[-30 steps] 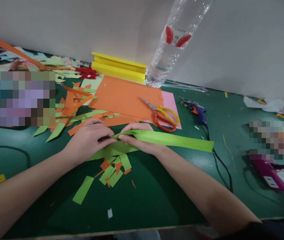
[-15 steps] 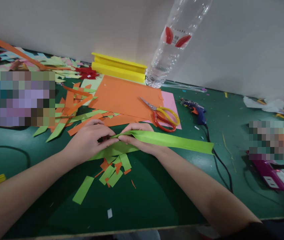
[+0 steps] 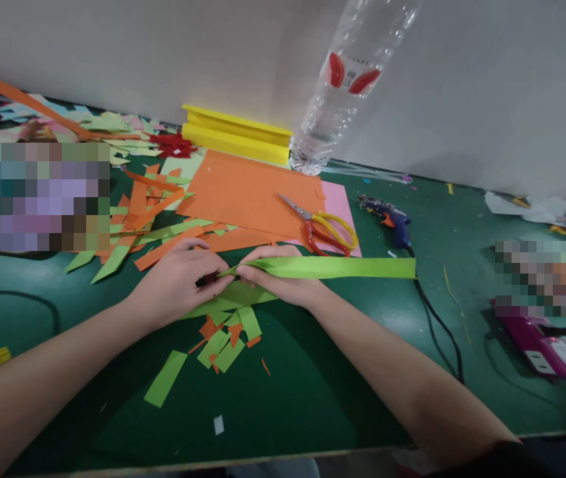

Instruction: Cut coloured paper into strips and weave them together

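Note:
A long green paper strip [image 3: 342, 267] is pinched between both hands, its free end reaching out to the right over the table. My left hand [image 3: 178, 279] is closed on the strip's left part, thumb against fingers. Just beside it, my right hand [image 3: 280, 275] grips the same strip between thumb and fingers. Another green paper piece [image 3: 233, 297] shows beneath the hands, partly hidden. Small green and orange paper scraps [image 3: 223, 342] lie on the table right below the hands. Scissors [image 3: 327, 229] with red and yellow handles rest on orange paper [image 3: 247, 192] behind my right hand.
A blue glue gun [image 3: 392, 219] with a black cord lies right of the scissors. A tall clear plastic bottle [image 3: 337, 113] stands at the wall by a folded yellow piece [image 3: 237, 136]. Cut strips [image 3: 138, 212] pile at left; a magenta power strip [image 3: 546, 345] is at right.
The free right end of the green strip has swung slightly upward and now lies more level. Both hands keep almost the same place and grip.

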### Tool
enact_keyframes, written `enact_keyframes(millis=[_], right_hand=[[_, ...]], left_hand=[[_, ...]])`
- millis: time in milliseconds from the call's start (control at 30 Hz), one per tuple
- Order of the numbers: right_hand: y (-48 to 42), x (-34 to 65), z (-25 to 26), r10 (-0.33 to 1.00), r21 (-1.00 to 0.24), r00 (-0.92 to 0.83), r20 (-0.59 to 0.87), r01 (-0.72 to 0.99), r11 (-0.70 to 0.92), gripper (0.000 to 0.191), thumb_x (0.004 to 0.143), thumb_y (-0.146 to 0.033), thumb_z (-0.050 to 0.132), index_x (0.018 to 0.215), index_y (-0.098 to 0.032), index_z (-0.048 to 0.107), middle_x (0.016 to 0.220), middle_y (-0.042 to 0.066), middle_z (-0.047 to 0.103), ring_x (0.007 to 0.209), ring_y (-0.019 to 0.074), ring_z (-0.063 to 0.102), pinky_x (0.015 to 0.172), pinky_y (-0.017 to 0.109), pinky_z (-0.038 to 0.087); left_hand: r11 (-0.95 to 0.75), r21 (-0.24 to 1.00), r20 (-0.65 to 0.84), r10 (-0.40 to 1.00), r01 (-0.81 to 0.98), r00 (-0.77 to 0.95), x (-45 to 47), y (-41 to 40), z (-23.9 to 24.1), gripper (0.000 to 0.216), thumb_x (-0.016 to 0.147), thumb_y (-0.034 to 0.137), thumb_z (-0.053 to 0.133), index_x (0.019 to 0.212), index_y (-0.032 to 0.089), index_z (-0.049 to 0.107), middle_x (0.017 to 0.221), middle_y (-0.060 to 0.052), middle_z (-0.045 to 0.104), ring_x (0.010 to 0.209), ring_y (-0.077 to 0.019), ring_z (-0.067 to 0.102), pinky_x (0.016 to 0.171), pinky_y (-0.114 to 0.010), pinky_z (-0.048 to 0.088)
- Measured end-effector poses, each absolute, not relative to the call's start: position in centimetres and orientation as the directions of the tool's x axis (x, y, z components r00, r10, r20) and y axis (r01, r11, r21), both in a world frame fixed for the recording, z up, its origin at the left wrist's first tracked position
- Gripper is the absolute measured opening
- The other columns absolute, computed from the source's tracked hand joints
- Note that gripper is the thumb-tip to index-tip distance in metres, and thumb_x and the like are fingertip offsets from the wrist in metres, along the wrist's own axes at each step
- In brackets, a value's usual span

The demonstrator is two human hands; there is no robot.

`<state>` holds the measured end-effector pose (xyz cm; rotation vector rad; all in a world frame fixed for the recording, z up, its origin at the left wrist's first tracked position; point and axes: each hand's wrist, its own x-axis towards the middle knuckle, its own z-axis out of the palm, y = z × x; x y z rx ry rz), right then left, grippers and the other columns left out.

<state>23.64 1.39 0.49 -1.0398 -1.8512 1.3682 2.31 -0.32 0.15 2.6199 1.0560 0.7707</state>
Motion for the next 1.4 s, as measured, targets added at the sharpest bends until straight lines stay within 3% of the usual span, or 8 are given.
enact_keyframes(millis=[300,667,1100,1400], right_hand=[[1.41,23.65,0.59,0.842,-0.976,-0.538,0.043,0.157,0.150,0.015,0.080,-0.034,0.072,0.080,-0.019,0.073,0.067,-0.001,0.070,0.063,0.0100,0.064,0.065,0.023,0.052],[1.44,23.72,0.51,0.838,-0.975,-0.545,0.016,0.176,0.133,0.017,0.079,-0.035,0.073,0.083,-0.018,0.073,0.068,0.000,0.071,0.063,0.0106,0.065,0.065,0.023,0.053],[1.53,23.38,0.98,0.844,-0.959,-0.531,0.076,0.192,0.207,0.010,0.079,-0.026,0.070,0.074,-0.018,0.069,0.064,-0.002,0.068,0.059,0.0089,0.062,0.059,0.021,0.050],[1.56,23.41,1.00,0.833,-0.969,-0.552,0.033,0.186,0.162,0.010,0.079,-0.028,0.071,0.079,-0.019,0.070,0.065,-0.002,0.068,0.060,0.0100,0.063,0.057,0.022,0.051]], left_hand=[[-0.707,0.395,0.383,0.707,0.586,0.594,2.35,-0.50,0.19,0.026,0.094,0.031,0.048,0.074,0.019,0.059,0.059,0.006,0.056,0.053,-0.0105,0.050,0.092,-0.036,0.042],[-0.711,0.378,0.386,0.703,0.593,0.597,2.25,-0.38,0.08,0.030,0.097,0.032,0.045,0.074,0.018,0.060,0.064,0.003,0.061,0.056,-0.0114,0.054,0.090,-0.037,0.042],[-0.679,0.353,0.347,0.734,0.644,0.583,2.52,-0.45,0.31,0.027,0.090,0.027,0.043,0.065,0.019,0.046,0.059,0.002,0.048,0.057,-0.0130,0.045,0.083,-0.037,0.045],[-0.704,0.362,0.343,0.710,0.611,0.615,2.43,-0.51,0.47,0.028,0.096,0.030,0.041,0.075,0.019,0.056,0.068,0.002,0.060,0.060,-0.0117,0.051,0.094,-0.039,0.040]])
